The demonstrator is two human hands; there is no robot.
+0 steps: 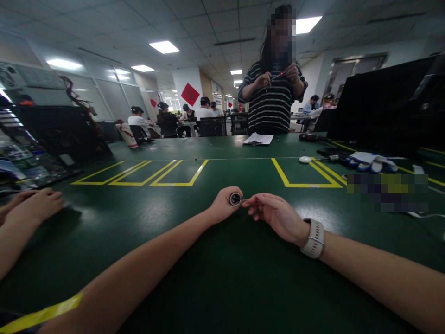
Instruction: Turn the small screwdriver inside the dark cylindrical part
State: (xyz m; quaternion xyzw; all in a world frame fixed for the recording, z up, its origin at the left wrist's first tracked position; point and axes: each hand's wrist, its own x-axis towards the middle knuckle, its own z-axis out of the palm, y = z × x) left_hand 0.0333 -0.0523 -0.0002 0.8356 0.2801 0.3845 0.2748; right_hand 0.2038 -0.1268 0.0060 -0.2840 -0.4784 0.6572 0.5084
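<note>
My left hand (pixel 222 205) is wrapped around a small round part (pixel 235 199), whose open end faces me and shows a bright metal ring with a dark inside. Its body is hidden in my fist. A thin metal rod (pixel 244 200) runs from the fingertips of my right hand (pixel 274 214) to the mouth of that part. The fingers of this hand pinch the rod; I cannot tell how far its tip reaches inside. Both hands are above the dark green table (pixel 194 283), close together.
Another person's hands (pixel 38 206) are at the left edge. Across the table stands a person in a striped shirt (pixel 269 102), near a clipboard with paper (pixel 258 138). Gloves (pixel 370 162), a white oval object (pixel 305 159) and a dark screen (pixel 392 102) are right. Yellow tape (pixel 172 184) marks the tabletop.
</note>
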